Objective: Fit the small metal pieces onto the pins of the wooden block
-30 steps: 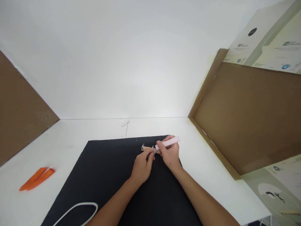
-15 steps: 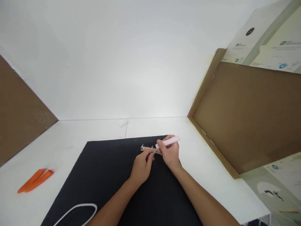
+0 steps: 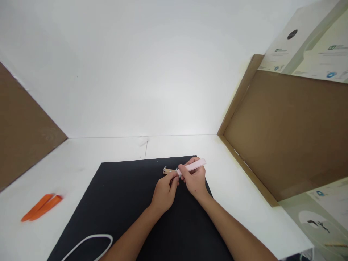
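My right hand (image 3: 196,181) is closed round a pale pink, flat, stick-like tool (image 3: 195,165). The tool slants down to the left, its lower end at the fingertips of my left hand (image 3: 164,194). Those fingers are pinched together on a small metal piece (image 3: 179,176), mostly hidden and too small to name. Just beyond the fingers lies a short light-brown wooden strip (image 3: 167,171) with small metal hook-like fittings (image 3: 164,168) standing on it. My hands cover its right part.
A black mat (image 3: 122,195) lies under my hands on the white table (image 3: 89,150). Two orange strips (image 3: 42,207) rest at the left, and a white cord (image 3: 94,237) loops at the front. Brown boards (image 3: 293,134) stand at both sides, a white wall behind.
The pink tool and my right hand have shifted slightly left and down, bringing the tool's lower end onto my left fingertips. The metal piece is more covered now.
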The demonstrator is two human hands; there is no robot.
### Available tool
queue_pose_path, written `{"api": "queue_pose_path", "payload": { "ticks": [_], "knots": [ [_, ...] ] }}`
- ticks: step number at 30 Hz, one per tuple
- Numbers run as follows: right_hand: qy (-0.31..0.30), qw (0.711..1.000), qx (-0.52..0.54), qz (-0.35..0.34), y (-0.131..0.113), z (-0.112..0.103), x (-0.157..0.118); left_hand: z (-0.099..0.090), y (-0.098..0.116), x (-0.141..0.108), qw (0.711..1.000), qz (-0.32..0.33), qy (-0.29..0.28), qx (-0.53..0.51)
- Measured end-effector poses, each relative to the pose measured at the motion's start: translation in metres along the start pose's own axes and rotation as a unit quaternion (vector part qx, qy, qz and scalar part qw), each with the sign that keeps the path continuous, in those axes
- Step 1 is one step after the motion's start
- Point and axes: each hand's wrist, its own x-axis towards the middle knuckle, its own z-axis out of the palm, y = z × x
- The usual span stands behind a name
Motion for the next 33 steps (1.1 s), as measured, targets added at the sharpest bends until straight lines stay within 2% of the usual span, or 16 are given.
{"api": "queue_pose_path", "payload": {
  "ticks": [6,14,29,33],
  "knots": [
    [-0.006,1.000,0.007,-0.011,-0.0016,-0.0005,0.0018,0.0001,-0.0009,-0.0004,1.000,-0.004,-0.007,-0.002],
    [0.017,1.000,0.003,-0.007,0.0000,-0.0043,0.0080,0.0021,-0.0042,-0.0010,1.000,-0.005,-0.005,0.015],
    [-0.011,1.000,0.009,-0.003,0.0019,-0.0013,0.0016,0.0012,-0.0019,-0.0009,1.000,0.002,-0.010,0.008],
    [0.009,1.000,-0.005,-0.008,0.0003,-0.0032,0.0056,0.0011,-0.0016,-0.0008,1.000,-0.003,-0.012,0.015]
  ]
}}
